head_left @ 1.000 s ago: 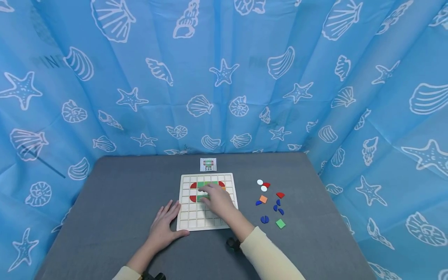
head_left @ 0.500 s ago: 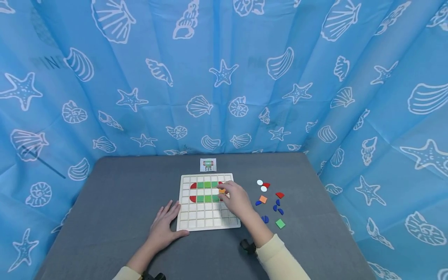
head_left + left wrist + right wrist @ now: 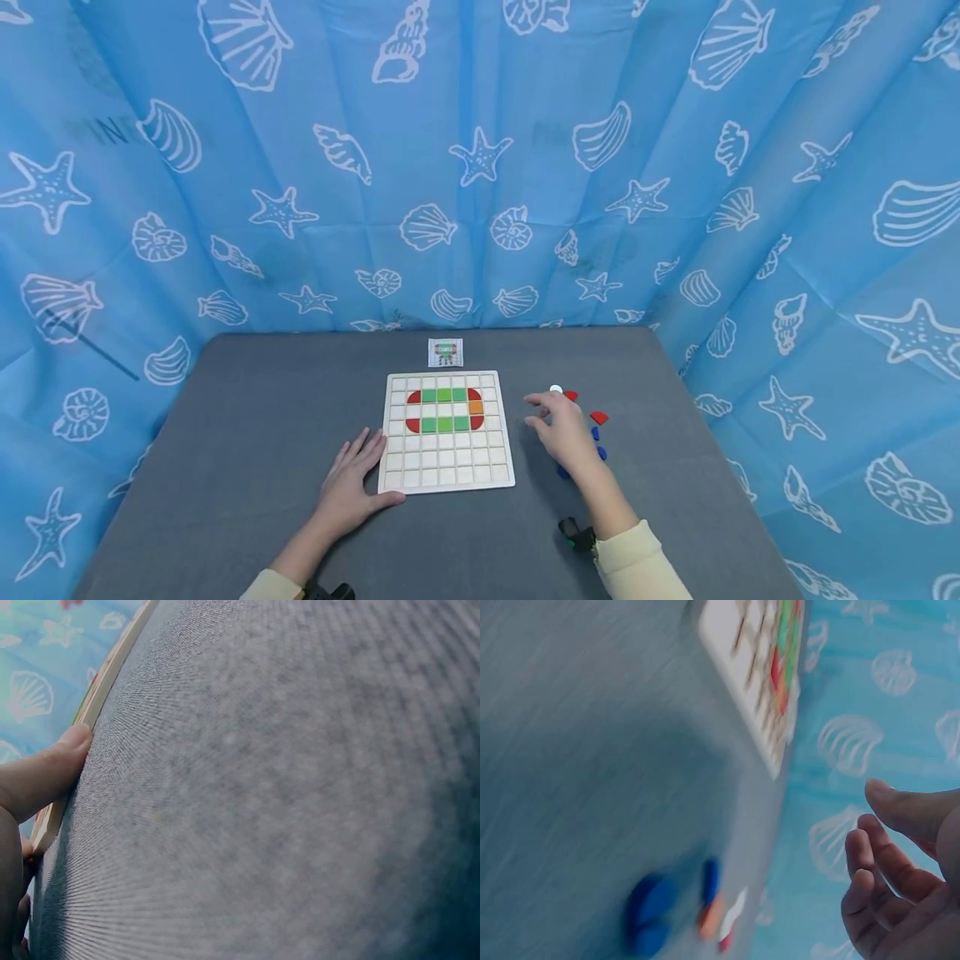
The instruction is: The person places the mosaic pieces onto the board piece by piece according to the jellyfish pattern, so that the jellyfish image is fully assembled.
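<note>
A pale wooden grid board lies flat on the table. Green tiles form two rows on it, with red rounded corner tiles at the ends and an orange square tile on the right side. My left hand rests at the board's near left corner, fingers along the left edge. In the left wrist view the thumb presses against its side. Just right of the board hovers my right hand, above the loose pieces. Its fingers are loosely bent with nothing between them.
A small printed pattern card lies behind the board. Under and around the right hand are a white disc, red pieces, blue half-discs and an orange square piece. A blue shell-patterned curtain hangs behind the table.
The right hand has moved from the middle of the board, past the orange tile, off to the right over the loose pieces. The left hand and the board have stayed put.
</note>
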Tool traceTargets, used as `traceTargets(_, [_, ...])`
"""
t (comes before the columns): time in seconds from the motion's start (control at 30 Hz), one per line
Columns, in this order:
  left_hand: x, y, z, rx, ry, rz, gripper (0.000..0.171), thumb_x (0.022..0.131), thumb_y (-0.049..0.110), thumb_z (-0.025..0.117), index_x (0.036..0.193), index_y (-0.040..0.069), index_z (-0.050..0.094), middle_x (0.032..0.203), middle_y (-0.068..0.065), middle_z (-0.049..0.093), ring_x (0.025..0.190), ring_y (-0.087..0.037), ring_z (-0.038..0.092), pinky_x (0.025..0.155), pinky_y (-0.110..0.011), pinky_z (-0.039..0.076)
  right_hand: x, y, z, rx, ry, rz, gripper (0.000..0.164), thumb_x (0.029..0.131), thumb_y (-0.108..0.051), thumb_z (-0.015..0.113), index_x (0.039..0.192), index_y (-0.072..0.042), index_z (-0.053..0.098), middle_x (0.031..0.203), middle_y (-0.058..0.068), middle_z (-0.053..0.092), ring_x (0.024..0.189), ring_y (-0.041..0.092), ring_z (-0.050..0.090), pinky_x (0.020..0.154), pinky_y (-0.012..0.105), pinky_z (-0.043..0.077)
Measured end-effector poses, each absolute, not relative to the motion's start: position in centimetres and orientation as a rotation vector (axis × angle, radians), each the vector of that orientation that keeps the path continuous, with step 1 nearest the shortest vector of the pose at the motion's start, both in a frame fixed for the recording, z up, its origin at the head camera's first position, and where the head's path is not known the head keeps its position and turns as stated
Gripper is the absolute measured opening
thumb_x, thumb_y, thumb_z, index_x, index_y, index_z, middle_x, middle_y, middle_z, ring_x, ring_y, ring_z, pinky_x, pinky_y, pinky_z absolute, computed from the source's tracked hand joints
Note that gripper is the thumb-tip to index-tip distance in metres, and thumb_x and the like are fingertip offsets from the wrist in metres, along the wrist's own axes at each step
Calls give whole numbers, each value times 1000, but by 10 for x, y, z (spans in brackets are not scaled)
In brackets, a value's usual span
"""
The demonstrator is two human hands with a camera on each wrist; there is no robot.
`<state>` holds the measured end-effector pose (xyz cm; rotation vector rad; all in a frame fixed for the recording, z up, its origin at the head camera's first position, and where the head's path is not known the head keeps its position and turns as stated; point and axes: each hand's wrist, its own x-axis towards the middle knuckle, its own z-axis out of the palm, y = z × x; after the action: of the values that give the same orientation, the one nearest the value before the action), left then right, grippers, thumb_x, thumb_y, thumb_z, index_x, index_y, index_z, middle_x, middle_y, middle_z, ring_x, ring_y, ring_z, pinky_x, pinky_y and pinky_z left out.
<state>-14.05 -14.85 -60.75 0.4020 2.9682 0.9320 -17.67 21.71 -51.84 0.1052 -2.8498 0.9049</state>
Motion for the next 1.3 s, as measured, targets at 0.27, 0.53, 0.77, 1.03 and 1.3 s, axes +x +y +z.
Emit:
traceTargets(0.27, [-142, -148, -607, 395, 2948, 897, 112, 70, 71, 77, 156, 10, 39, 162, -9, 37, 154, -34, 24, 125, -53, 16, -177, 263, -545, -83, -2990, 901, 41, 86, -4, 79, 126, -7, 71, 121, 16, 65, 96, 27, 67, 79, 44, 58])
traceTargets(0.53, [-142, -148, -605, 393, 2943, 900, 112, 70, 71, 78, 155, 9, 40, 161, -9, 38, 154, -34, 24, 125, -53, 17, -184, 273, -551, -222, -3113, 877, 37, 87, -3, 78, 123, -4, 71, 120, 19, 62, 104, 29, 65, 86, 45, 59])
traceTargets(0.77, [-142, -148, -607, 404, 2947, 886, 112, 71, 73, 76, 156, 10, 39, 162, -8, 38, 154, -34, 24, 125, -53, 16, -190, 272, -553, -208, -3133, 815, 25, 89, -4, 76, 113, -2, 75, 110, 15, 67, 94, 24, 66, 81, 42, 59])
traceTargets(1.03, [-142, -149, -608, 416, 2959, 890, 111, 71, 72, 76, 155, 10, 40, 162, -8, 38, 154, -34, 24, 125, -53, 16, -189, 266, -545, -113, -3095, 759, 29, 91, -7, 74, 119, 0, 72, 109, 16, 68, 97, 28, 65, 82, 45, 58])
traceTargets(1.3, [-141, -148, -608, 382, 2955, 917, 112, 69, 72, 77, 155, 10, 40, 162, -8, 37, 154, -34, 24, 124, -55, 17, -187, 242, -526, 21, -2970, 790, 28, 92, -10, 74, 119, -3, 73, 113, 16, 66, 92, 27, 61, 80, 44, 56])
